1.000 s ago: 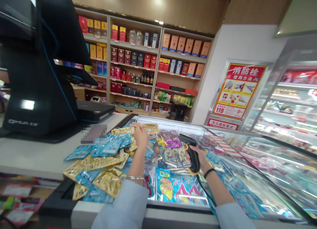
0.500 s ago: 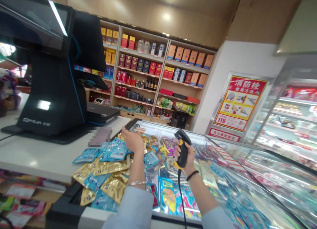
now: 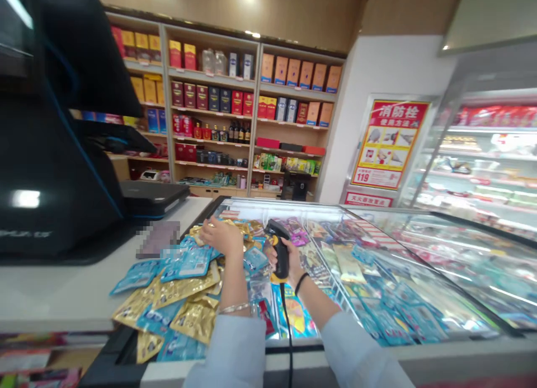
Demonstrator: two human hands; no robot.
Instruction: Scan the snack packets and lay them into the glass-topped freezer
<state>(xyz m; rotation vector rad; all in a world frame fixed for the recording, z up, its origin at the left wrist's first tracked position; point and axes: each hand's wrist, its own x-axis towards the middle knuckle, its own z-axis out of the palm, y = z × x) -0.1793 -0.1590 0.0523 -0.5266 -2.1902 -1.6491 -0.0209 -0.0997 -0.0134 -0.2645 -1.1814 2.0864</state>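
My left hand (image 3: 223, 237) is over a heap of small blue and gold snack packets, its bent fingers slightly apart and pointing left at a gold packet (image 3: 195, 232). I cannot see anything gripped in it. Wrapped round the grip of a black and yellow barcode scanner (image 3: 281, 259) is my right hand (image 3: 292, 262). The scanner's head tilts up and left, and its cable hangs down in front. Blue packets (image 3: 188, 263) and gold packets (image 3: 197, 318) spill from the glass top onto the counter's edge.
A black checkout terminal (image 3: 50, 153) stands on the white counter (image 3: 25, 298) at left. The glass-topped freezer (image 3: 419, 265) stretches right, with bagged goods inside. Beyond are shelves of boxed bottles (image 3: 212, 99) and a red fire-hydrant poster (image 3: 390, 144).
The scanner in my right hand has moved left, closer to my left hand. My left hand's fingers have lowered and turned left over the packets. The view has swung to the right.
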